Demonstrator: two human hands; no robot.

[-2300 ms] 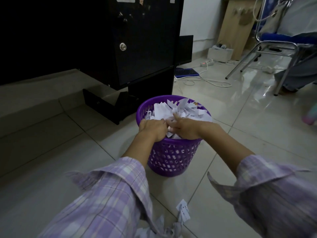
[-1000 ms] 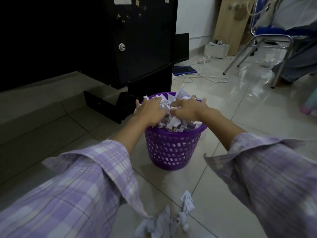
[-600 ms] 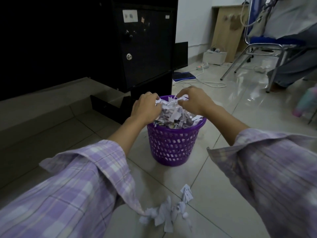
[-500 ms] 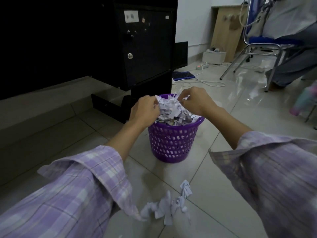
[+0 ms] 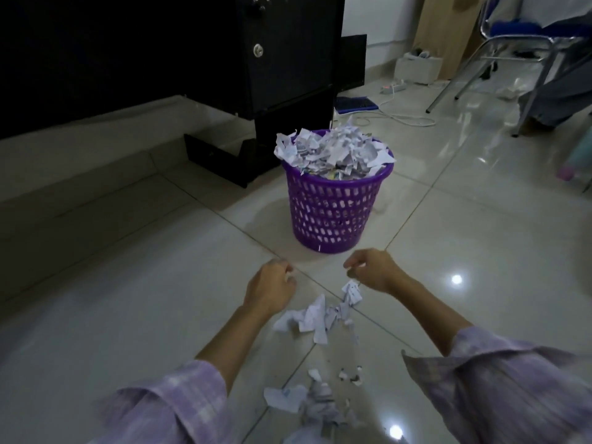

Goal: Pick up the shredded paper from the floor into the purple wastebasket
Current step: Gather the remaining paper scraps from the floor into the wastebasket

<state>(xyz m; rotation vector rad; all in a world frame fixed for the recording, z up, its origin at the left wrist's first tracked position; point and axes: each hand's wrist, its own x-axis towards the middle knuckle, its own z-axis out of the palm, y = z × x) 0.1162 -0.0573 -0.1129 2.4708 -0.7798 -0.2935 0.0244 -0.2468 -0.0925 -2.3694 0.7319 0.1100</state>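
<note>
Nearest, shredded paper scattered on pale floor tiles. Just above it, left hand and right hand, fingers loosely curled, holding nothing. Farther off, purple wastebasket heaped with paper, beside black cabinet.

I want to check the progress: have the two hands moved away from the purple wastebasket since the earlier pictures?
Yes. The left hand and right hand left the wastebasket rim and now hover nearer the person, above the floor scraps.
</note>
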